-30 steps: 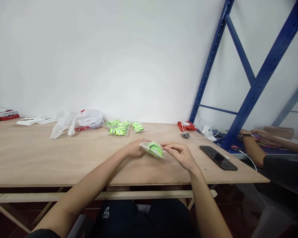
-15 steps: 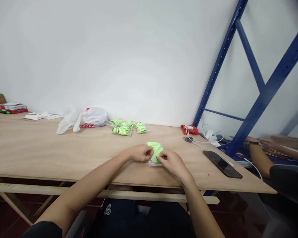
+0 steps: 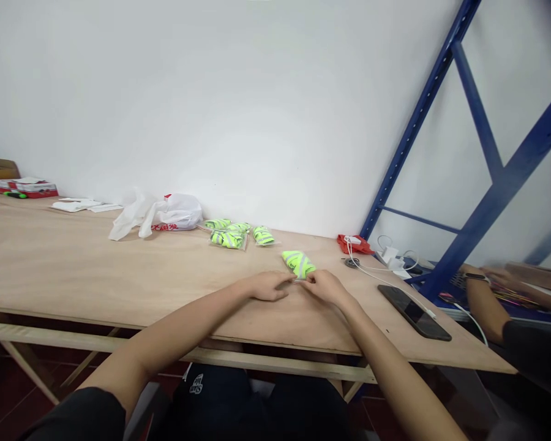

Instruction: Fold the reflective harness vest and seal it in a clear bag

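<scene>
A folded reflective vest, fluorescent yellow-green with silvery stripes, lies in a clear plastic bag on the wooden table. My left hand rests at the bag's near edge, its thumb apart from the fingers and nothing held. On the near right corner, my right hand has its fingers closed on the bag's edge. The fingers partly cover that edge. Further back, several similar bagged vests lie in a group, and one more bagged vest is just right of them.
A white plastic bag and white papers lie along the wall. To the right are a phone, a red cloth item and white chargers with cables. Beyond the blue rack post, another person's arm is at work.
The bagged vest has moved slightly away from me and turned. My left hand has let go, its fingers spreading near the edge. The view has shifted a little.
</scene>
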The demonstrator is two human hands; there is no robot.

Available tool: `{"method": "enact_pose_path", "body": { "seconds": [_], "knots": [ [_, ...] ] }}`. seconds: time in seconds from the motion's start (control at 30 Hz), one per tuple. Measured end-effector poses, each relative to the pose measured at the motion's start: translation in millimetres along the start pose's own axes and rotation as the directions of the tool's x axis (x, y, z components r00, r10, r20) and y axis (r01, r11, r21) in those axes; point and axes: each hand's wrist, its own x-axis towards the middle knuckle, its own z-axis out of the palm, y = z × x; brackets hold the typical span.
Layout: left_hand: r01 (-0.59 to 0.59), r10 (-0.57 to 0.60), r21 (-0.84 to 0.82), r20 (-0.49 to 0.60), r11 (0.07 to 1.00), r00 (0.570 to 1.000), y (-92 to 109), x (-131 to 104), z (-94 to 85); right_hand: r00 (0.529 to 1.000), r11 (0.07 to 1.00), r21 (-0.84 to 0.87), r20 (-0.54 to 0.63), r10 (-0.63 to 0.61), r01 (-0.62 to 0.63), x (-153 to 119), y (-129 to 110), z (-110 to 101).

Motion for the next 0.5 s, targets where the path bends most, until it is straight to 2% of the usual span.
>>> {"method": "enact_pose_path", "body": {
  "seconds": [0.17,0.27,0.4,0.5],
  "knots": [
    [-0.065,0.059,-0.101,-0.063,0.993,0.996,-3,0,0.1,0.974,0.968,0.111,0.007,-0.227,0.225,27,3,16],
    [-0.072,0.063,-0.104,-0.083,0.992,0.994,-3,0,0.2,0.951,0.942,0.134,-0.008,-0.309,0.308,37,-1,31],
    [-0.046,0.042,-0.064,-0.076,0.997,0.996,-4,1,0.7,0.945,0.939,0.108,-0.067,-0.321,0.327,41,-2,45],
    [-0.029,0.026,-0.044,-0.082,0.999,0.996,-7,3,1.6,0.957,0.959,0.041,-0.094,-0.275,0.280,43,2,46]
  ]
}}
